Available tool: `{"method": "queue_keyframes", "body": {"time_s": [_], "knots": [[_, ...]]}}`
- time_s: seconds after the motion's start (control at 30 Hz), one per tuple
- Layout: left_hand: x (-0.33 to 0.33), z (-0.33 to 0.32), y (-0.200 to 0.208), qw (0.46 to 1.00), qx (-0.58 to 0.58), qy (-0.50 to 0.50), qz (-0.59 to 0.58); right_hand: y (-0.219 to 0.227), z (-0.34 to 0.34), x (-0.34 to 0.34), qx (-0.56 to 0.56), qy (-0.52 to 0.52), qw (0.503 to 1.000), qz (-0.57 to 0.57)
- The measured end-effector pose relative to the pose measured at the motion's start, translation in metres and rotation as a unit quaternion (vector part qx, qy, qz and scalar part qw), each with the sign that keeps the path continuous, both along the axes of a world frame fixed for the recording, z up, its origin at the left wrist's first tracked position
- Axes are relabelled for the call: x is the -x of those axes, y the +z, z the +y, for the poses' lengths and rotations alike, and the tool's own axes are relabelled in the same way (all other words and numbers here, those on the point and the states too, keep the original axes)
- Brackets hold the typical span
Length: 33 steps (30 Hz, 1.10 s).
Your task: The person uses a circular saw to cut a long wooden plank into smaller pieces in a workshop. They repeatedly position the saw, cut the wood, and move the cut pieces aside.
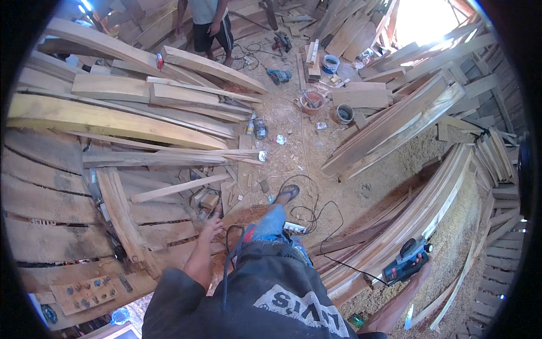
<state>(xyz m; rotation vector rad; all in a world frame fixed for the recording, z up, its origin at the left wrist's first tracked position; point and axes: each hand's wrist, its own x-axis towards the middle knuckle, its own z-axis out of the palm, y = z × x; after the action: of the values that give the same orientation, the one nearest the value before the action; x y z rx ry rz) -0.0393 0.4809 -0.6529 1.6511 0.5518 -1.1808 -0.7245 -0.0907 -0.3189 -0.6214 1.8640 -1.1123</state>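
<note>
My right hand [420, 264] is closed around the handle of a blue and black electric planer [405, 257], at the lower right. The planer is by the upper edge of a stack of curved boards [440, 195]; whether it touches them I cannot tell. From it a black cord [344, 261] runs left towards the floor. My left hand [212, 229] hangs free with its fingers apart, near short wood offcuts [209, 200]. I see nothing in it.
Long curved beams [113, 121] lie stacked on the left. More thick boards [389, 130] stand at the right, over sawdust. A looped cable [307, 217] lies by my foot [288, 194]. Buckets [311, 101] and a blue power tool [279, 76] are farther off. Another person [212, 28] stands at the back.
</note>
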Motion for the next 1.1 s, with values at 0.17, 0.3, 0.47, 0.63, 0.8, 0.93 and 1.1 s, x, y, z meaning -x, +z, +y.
{"method": "queue_keyframes", "body": {"time_s": [0.17, 0.3, 0.47, 0.63, 0.8, 0.93, 1.1], "knots": [[-0.037, 0.070, 0.012, 0.985, -0.149, 0.086, 0.011, -0.004, -0.003, 0.022, 0.016, 0.013, 0.999, -0.041], [0.013, 0.131, 0.028, 0.974, -0.218, 0.061, 0.016, 0.013, 0.007, -0.026, -0.002, -0.024, 0.999, 0.036], [0.124, 0.163, 0.023, 0.981, -0.194, -0.004, 0.023, 0.011, 0.006, -0.042, 0.074, 0.049, 0.990, 0.113], [0.217, 0.248, 0.054, 0.971, -0.236, 0.028, 0.021, -0.006, 0.039, -0.053, 0.113, 0.018, 0.955, 0.274], [0.224, 0.351, 0.115, 0.836, -0.420, 0.283, -0.210, -0.019, 0.041, -0.045, 0.089, 0.039, 0.941, 0.323], [0.174, 0.383, 0.156, 0.616, -0.451, 0.422, -0.488, -0.020, 0.019, -0.017, 0.085, 0.031, 0.919, 0.383], [0.094, 0.352, 0.262, 0.520, -0.295, 0.428, -0.678, -0.011, 0.041, -0.040, 0.073, 0.048, 0.935, 0.344]]}}
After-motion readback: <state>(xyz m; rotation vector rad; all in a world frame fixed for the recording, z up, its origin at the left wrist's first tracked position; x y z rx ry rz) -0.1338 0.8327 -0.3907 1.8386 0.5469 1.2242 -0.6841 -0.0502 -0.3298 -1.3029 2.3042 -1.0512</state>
